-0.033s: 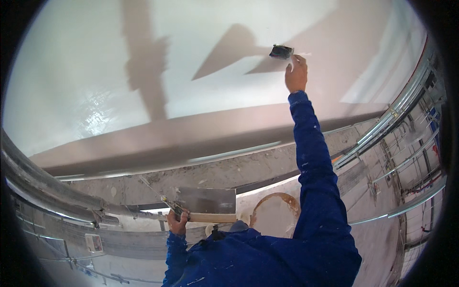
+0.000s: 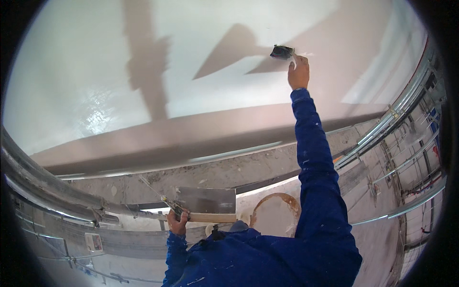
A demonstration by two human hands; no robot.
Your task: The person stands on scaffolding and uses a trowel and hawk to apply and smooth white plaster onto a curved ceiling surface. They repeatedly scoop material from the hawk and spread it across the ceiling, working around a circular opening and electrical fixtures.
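Note:
My right hand [image 2: 299, 71] reaches far up and pinches a dark, wide paintbrush [image 2: 282, 51] by its pale end. The brush is against the glossy white surface [image 2: 205, 91], with shadows around it. Low and left of centre, my left hand [image 2: 177, 224] is closed round a metal tool that looks like a spray gun [image 2: 177, 209], with a thin rod pointing up and left. My fingers hide part of it. A wooden bar [image 2: 210, 217] runs right from beside this hand.
Thick metal tubes [image 2: 52, 184] curve along the left, and more rails [image 2: 375, 136] run along the right. A dark flat board [image 2: 205, 200] lies beyond the wooden bar. Near my body is a round pale container [image 2: 275, 215] with a brown-stained rim. A ledge [image 2: 229, 167] borders the white surface.
My right hand and the paintbrush have shifted very slightly to the right. My left hand stays in place.

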